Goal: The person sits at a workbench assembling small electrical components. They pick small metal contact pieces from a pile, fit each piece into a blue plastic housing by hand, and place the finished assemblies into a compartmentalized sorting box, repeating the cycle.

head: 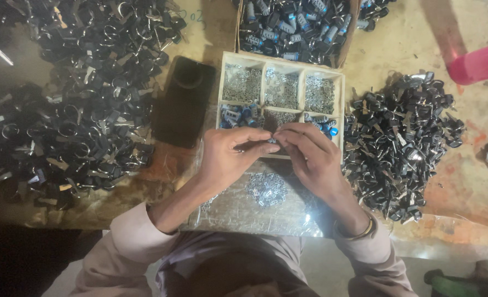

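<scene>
My left hand (pixel 230 157) and my right hand (pixel 307 154) meet fingertip to fingertip over the front edge of a white divided tray (pixel 281 61). Between the fingertips sits a small dark part (pixel 273 142), pinched from both sides; its exact shape is too small to tell. The tray's back compartments hold small silvery metal pieces (pixel 281 88). Its front compartments hold blue and black cylinders (pixel 235 114). Below my hands a little heap of silvery pieces (pixel 266 190) lies on a shiny sheet (pixel 238 212).
A big pile of black keys and rings (pixel 79 104) fills the left. Another pile of black key parts (pixel 400 143) lies right. A dark phone (pixel 183 102) lies left of the tray. A cardboard box of cylinders (pixel 296 25) sits behind. A pink object (pixel 480 63) is far right.
</scene>
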A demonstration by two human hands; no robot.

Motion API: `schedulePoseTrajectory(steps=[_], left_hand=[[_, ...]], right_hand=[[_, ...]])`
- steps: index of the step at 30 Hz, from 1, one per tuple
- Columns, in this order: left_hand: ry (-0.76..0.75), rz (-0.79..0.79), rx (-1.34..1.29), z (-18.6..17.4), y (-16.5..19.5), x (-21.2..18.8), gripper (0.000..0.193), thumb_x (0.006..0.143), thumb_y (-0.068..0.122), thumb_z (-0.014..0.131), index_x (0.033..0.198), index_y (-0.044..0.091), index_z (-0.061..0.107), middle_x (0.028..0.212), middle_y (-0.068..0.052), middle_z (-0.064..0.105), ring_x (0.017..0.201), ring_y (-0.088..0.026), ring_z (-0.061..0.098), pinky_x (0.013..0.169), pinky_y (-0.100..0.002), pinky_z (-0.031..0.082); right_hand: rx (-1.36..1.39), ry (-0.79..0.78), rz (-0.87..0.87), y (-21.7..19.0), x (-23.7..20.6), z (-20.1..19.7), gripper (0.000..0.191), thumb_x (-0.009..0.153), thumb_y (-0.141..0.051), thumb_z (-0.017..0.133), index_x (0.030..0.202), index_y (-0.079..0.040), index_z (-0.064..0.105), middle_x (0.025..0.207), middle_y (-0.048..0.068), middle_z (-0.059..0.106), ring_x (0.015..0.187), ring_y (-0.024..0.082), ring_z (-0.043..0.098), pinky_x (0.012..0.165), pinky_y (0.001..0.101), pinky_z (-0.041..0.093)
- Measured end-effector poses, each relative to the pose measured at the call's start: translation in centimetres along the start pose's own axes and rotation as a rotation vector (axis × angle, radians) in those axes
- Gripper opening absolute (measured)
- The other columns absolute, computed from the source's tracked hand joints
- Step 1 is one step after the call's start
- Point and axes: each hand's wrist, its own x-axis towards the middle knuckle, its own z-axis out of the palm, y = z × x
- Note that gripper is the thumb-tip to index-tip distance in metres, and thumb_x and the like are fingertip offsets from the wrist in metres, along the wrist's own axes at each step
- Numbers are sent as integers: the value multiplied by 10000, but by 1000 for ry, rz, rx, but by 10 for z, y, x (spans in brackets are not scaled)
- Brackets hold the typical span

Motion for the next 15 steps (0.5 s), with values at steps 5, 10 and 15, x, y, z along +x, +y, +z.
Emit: schedulePoseTrajectory(steps=[5,10,15], left_hand=[[6,7,60,-1,-2,0,240,837,93,868,1042,5,779,992,-110,804,894,-143,796,747,-260,648],[-9,-39,36,-1,-3,1,219,850,88,855,1037,4,778,977,-107,809,866,-140,799,728,-260,646],[-5,-15,-14,-1,-3,1,212,873,61,836,1064,-6,771,1037,-116,801,904,-148,791,759,-263,649]], right_hand=[[-28,-29,-46,-2,1,-3,267,891,90,728,1140,1,695,1173,126,703,1028,269,736,845,333,612],[123,-86,2,4,3,-10,264,912,67,729,1160,-24,743,1171,103,710,1029,255,732,869,323,596],[77,-7,285,15,4,-2,268,882,20,745,1133,-64,786,1018,71,682,902,266,642,781,344,526]])
